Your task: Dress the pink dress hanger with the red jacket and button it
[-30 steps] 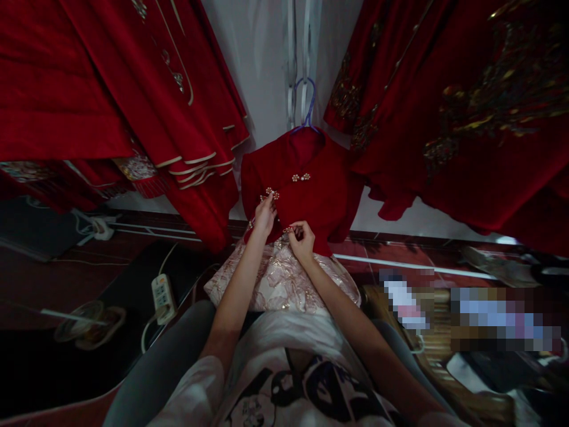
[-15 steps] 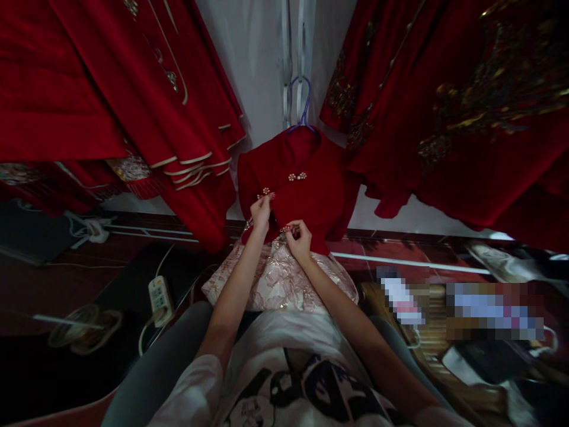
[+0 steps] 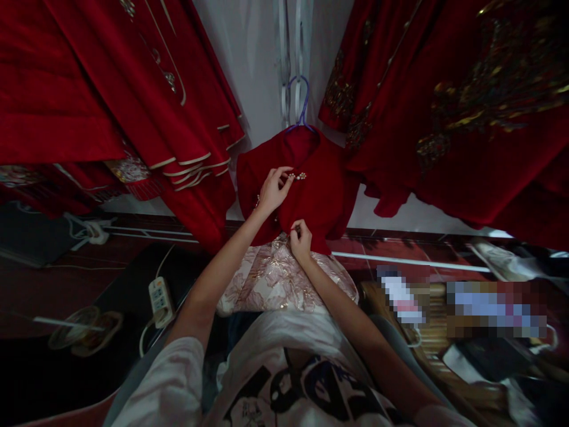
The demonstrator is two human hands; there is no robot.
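Note:
In front of me a small red jacket (image 3: 322,196) hangs on a purple hanger (image 3: 305,110). A pale, gold-patterned skirt (image 3: 284,284) spreads below it, over my lap. At the chest sits a beaded flower clasp (image 3: 301,176). My left hand (image 3: 274,191) reaches up to it, its thumb and fingertips closed on the clasp's left end. Lower down, my right hand (image 3: 302,238) is closed in a pinch on the jacket's front edge, near the hem. More beaded trim (image 3: 257,201) shows on the jacket's left side, partly behind my left wrist.
Red garments with gold trim (image 3: 178,148) hang to the left, and embroidered red ones (image 3: 444,136) to the right. A power strip (image 3: 160,301) and a plastic cup (image 3: 75,326) lie at left. A slatted wooden surface (image 3: 433,338) at right holds blurred items and a cable.
My left hand has moved up and right from the jacket's left edge to the chest clasp. My right hand has shifted slightly right, staying near the hem.

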